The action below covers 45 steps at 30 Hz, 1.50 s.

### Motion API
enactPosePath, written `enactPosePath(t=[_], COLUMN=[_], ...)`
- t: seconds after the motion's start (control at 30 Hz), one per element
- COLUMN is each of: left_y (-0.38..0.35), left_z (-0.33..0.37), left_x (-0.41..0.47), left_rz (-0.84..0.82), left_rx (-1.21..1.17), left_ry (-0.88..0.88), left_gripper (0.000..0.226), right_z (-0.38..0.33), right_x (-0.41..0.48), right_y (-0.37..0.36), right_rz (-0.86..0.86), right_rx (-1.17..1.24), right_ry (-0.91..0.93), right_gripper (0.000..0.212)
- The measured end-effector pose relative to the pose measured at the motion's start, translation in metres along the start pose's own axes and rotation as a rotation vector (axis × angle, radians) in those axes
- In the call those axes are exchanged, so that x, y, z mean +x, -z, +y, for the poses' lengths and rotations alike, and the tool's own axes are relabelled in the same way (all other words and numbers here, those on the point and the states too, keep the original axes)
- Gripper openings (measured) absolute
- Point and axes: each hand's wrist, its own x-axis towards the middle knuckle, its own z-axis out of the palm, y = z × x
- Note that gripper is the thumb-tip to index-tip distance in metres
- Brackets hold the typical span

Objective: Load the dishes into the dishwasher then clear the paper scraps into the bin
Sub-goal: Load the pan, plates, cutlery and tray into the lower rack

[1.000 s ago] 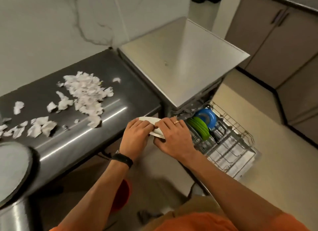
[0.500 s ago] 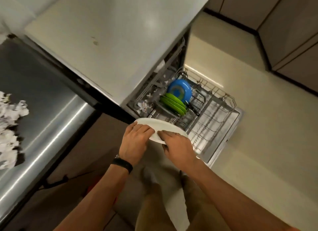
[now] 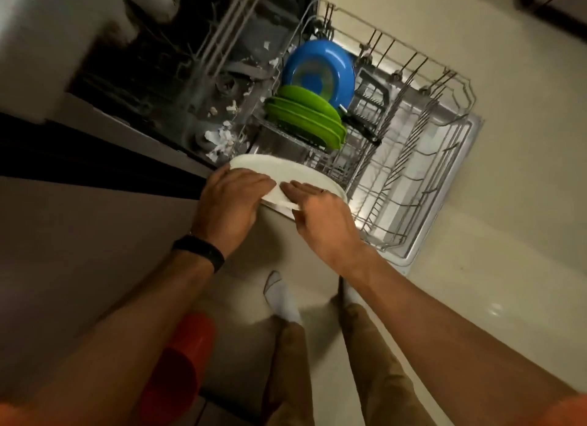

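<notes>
Gripped white plate (image 3: 287, 174) with left hand (image 3: 230, 203) and right hand (image 3: 320, 217) above pulled-out rack (image 3: 413, 158), near green plates (image 3: 306, 119).

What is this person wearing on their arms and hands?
Both forearms are bare. The left hand has a black band around its wrist, like a watch or fitness tracker. The right hand has a thin ring on one finger. Orange short sleeves show at the bottom corners of the picture. No gloves.
</notes>
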Motion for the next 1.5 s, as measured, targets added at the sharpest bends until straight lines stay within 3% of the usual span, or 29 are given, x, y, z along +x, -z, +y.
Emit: enactPosePath(t=[0.2,0.3,0.6,0.8,1.13,1.33,1.5], left_y=[-0.066,-0.081,-0.092,-0.101,-0.097,-0.09,-0.092], left_z=[-0.03,-0.034,-0.038,-0.045,-0.056,-0.041,-0.034], left_x=[0.022,0.028,0.046,0.057,0.078,0.076,0.078], left_rz=[-0.012,-0.01,-0.008,-0.023,-0.033,-0.024,-0.001], left_rx=[0.043,0.073,0.097,0.114,0.135,0.143,0.115], left_ry=[-0.01,-0.006,0.01,0.026,0.058,0.043,-0.025], left_gripper=[0.035,0.055,0.062,0.034,0.025,0.053,0.057], right_z=[0.043,0.058,0.068,0.072,0.066,0.077,0.084], right_x=[0.033,0.043,0.061,0.069,0.096,0.089,0.078], right_y=[-0.063,-0.081,-0.084,-0.084,-0.075,-0.077,-0.075], right_rz=[0.065,0.112,0.126,0.135,0.119,0.13,0.144], right_rx=[-0.011,-0.018,-0.029,-0.017,0.02,0.067,0.091], right_ry=[-0.01,-0.002,0.001,-0.017,-0.054,-0.041,-0.063], right_gripper=[0.059,0.064,0.066,0.065,0.051,0.056,0.058])
